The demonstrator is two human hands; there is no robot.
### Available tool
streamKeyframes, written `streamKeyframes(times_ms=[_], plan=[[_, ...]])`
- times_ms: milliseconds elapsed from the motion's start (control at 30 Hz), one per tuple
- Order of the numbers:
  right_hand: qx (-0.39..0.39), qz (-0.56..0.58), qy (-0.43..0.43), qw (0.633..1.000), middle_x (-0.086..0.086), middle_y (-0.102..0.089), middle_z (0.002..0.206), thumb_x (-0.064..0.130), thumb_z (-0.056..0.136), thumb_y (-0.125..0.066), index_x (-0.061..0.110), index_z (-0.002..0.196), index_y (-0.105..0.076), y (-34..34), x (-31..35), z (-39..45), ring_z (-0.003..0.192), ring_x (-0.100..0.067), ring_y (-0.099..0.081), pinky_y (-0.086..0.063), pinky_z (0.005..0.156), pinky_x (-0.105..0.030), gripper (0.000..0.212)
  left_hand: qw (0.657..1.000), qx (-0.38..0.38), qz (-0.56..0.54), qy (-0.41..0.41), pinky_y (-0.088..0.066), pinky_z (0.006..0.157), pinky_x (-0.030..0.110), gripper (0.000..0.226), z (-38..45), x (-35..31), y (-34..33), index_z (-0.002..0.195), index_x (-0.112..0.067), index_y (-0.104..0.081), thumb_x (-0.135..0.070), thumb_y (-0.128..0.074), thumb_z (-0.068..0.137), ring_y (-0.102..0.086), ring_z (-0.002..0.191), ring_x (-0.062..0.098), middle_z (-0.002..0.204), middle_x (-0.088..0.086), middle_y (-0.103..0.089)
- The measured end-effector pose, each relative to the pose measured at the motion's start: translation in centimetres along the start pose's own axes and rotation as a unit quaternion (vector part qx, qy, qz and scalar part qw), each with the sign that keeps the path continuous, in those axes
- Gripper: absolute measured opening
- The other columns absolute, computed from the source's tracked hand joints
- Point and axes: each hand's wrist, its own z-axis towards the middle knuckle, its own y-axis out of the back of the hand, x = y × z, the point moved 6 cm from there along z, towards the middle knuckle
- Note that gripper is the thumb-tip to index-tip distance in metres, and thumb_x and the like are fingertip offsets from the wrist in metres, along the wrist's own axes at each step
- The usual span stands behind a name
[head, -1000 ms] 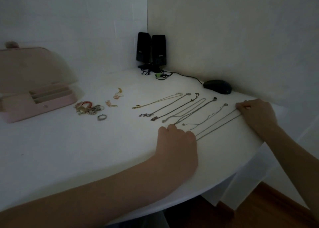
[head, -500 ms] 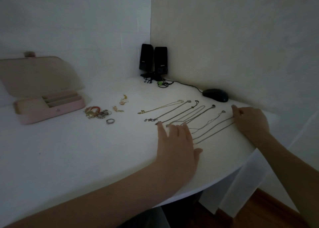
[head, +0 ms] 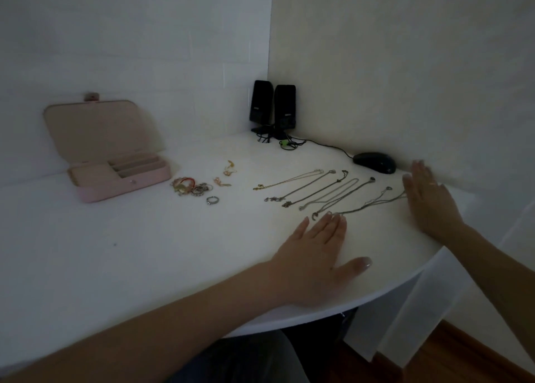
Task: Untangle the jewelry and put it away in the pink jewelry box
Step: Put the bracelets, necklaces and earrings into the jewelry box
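Observation:
Several thin necklaces lie stretched in a row across the white table, running diagonally. My left hand rests flat with fingers spread, its fingertips touching the near end of the rightmost chain. My right hand lies flat and open at that chain's far end, near the table's right edge. The pink jewelry box stands open at the far left, lid raised against the wall, compartments showing. A pile of rings and bracelets, a single ring and small gold pieces lie between box and necklaces.
Two black speakers with cables stand in the back corner. A black computer mouse sits by the right wall, just behind my right hand. The table's curved front edge drops off close to my left forearm; wooden floor shows below right.
Both hands have opened flat from a curled pinch on the rightmost chain. The chain now lies bunched closer together. The camera view shifted left, bringing the box fully into sight.

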Motion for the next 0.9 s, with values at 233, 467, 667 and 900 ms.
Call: streamKeyframes(times_ms=[233,467,667,900], plan=[[-0.071,0.151,0.092,0.982,-0.003,-0.022,0.156,0.034,0.103,-0.022,0.014,0.149,-0.019,0.3,12.6,-1.3,0.142,-0.017,-0.024,-0.018,0.117,-0.034,0.05,0.999,-0.038,0.028,0.002,0.011,0.116,0.031,0.071,-2.0,2.9,2.0,0.149,-0.016,0.008,-0.057,-0.014,0.094,0.016,0.142,0.006,0.158,-0.003,0.011],[0.143,0.168,0.311,0.924,-0.002,-0.037,0.149,0.02,0.1,-0.042,0.016,0.14,-0.042,-7.3,28.8,-4.0,0.141,-0.013,-0.027,-0.02,0.116,-0.028,0.041,0.965,-0.227,0.033,0.127,-0.032,0.103,0.03,0.042,-7.0,13.2,8.4,0.129,-0.014,-0.052,-0.022,-0.038,0.09,-0.043,0.127,0.022,0.135,0.005,-0.051],[0.202,0.13,0.302,0.922,-0.009,-0.047,0.142,0.022,0.099,-0.041,0.019,0.138,-0.046,-12.5,33.7,-4.1,0.133,-0.024,-0.04,-0.03,0.108,-0.036,0.039,0.948,-0.239,0.065,0.201,-0.037,0.091,0.027,0.039,-9.0,22.4,9.9,0.121,-0.009,-0.058,-0.021,-0.04,0.089,-0.055,0.113,0.028,0.121,0.011,-0.061],[0.159,0.169,0.279,0.932,-0.003,-0.067,0.118,0.018,0.095,-0.05,0.014,0.117,-0.066,-12.3,32.9,-2.9,0.11,-0.018,-0.058,-0.037,0.095,-0.02,0.028,0.948,-0.254,-0.013,0.193,-0.032,0.061,0.021,0.018,-8.6,23.5,9.4,0.098,-0.014,-0.067,-0.025,-0.054,0.091,-0.054,0.08,0.016,0.087,0.001,-0.062]])
